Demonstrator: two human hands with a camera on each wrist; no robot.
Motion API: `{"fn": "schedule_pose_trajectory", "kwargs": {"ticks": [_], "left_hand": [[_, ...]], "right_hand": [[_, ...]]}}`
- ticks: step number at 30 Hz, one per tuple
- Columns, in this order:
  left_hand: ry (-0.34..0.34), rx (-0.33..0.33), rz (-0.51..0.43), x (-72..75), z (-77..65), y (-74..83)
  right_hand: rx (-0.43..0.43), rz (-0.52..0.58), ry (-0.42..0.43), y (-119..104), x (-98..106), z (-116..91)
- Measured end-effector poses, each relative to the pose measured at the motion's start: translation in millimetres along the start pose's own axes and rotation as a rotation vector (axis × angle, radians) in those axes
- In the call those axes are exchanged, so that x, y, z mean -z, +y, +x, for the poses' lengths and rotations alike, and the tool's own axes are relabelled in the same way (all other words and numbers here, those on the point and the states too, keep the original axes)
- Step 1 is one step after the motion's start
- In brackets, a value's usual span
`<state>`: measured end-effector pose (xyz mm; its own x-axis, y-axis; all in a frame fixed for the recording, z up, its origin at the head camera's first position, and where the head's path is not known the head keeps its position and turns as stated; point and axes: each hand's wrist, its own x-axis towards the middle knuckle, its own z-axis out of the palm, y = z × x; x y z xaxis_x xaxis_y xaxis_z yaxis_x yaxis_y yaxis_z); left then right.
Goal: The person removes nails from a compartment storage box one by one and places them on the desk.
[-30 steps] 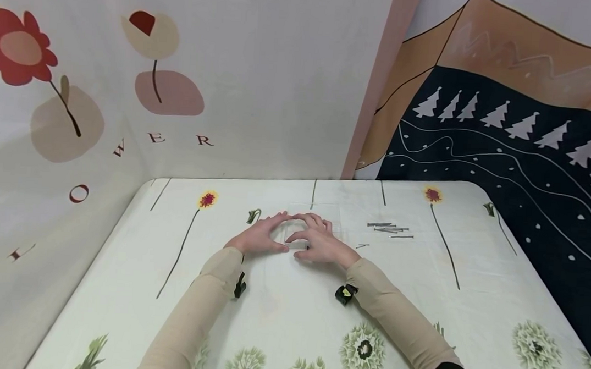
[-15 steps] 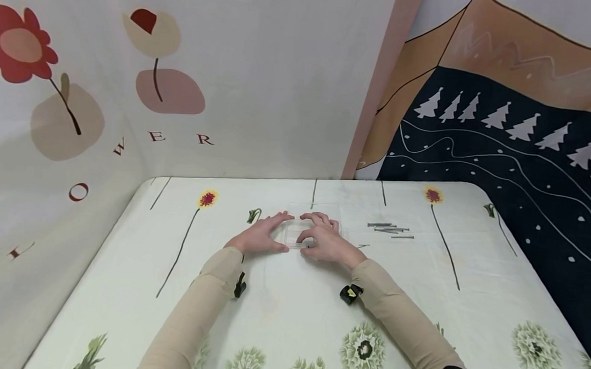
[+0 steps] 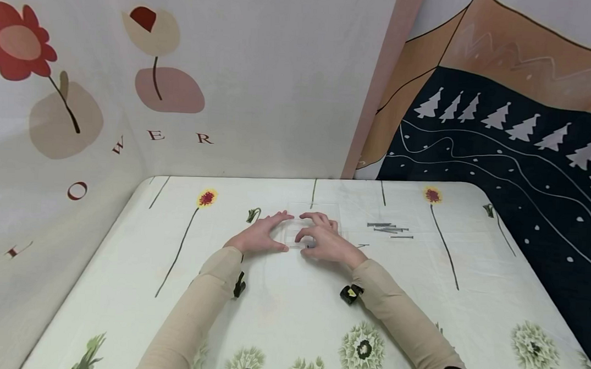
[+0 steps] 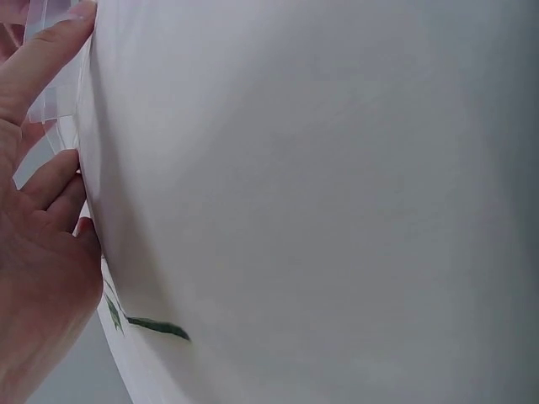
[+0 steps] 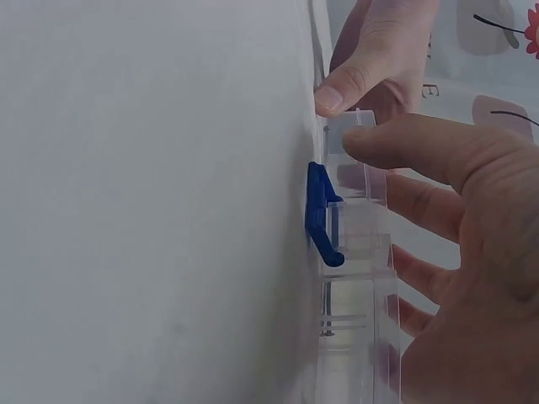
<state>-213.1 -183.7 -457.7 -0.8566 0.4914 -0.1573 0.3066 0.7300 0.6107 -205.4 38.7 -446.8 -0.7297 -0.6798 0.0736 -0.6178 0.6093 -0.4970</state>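
Observation:
A clear plastic box (image 3: 293,236) with compartments lies on the flower-printed cloth, with a blue latch (image 5: 316,210) at its front side in the right wrist view. My left hand (image 3: 262,235) holds the box's left end, thumb at the near corner and fingers toward the far one. In the left wrist view, clear plastic (image 4: 55,101) shows between that thumb and the lower fingers. My right hand (image 3: 326,242) arches over the box's right part. Its thumb (image 5: 404,147) touches the upper front edge, and its bent fingers reach behind the plastic. The right palm hides much of the box from above.
Several nails (image 3: 390,229) lie in a loose group right of the box. Two short thin nails (image 3: 363,246) lie nearer the right wrist. The table's cloth (image 3: 275,305) carries printed flowers. A printed curtain (image 3: 279,96) rises along the back edge.
My right hand has shifted slightly to the right and away from the left fingertips, showing more of the box between them. The left hand stays put, as do the nails.

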Motion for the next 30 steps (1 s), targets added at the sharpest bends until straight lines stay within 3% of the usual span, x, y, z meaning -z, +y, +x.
{"fn": "schedule_pose_trajectory", "kwargs": {"ticks": [11,20,30], "left_hand": [[-0.004,-0.002,0.002,-0.5,-0.7,1.5],[0.014,0.007,-0.007,-2.8,-1.1,0.3],[0.041,-0.015,-0.009,-1.8,-2.2,0.6]], "right_hand": [[-0.063,0.070,-0.043,-9,-1,4],[-0.141,0.006,-0.087,-20,-9,12],[-0.136,-0.008,-0.082,-22,-9,12]]}}
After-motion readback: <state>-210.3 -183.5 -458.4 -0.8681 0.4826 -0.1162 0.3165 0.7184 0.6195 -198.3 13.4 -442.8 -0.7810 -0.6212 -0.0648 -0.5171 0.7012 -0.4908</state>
